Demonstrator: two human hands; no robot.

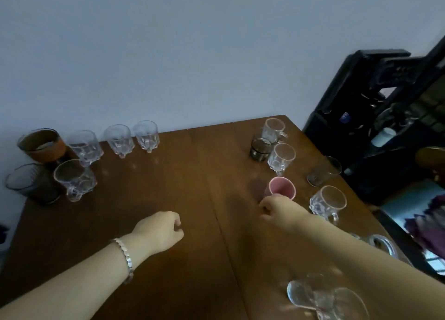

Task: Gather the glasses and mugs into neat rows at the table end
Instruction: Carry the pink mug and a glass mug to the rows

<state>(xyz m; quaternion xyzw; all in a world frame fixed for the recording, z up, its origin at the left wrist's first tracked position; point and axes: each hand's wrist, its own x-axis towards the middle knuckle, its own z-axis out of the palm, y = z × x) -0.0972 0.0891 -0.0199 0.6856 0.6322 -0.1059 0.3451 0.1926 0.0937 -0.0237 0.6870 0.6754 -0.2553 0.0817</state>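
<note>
Left hand point(160, 230) hovers over the surface point(168, 180), fingers curled, empty. Right hand point(280, 211) curls at the pink cup point(282, 189); its grip is hidden, so I cannot tell.

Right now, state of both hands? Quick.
Left hand: closed, fingers curled, holding nothing.
Right hand: fingers curled at the near rim of the pink cup; cannot tell if it grips.

The middle of the table point(154, 187) is open. Glasses point(119, 139) line the far left edge, mugs point(280, 158) (plus a pink cup point(283, 188)) crowd the right side, and tipped glassware point(322, 298) blocks the near right.
</note>
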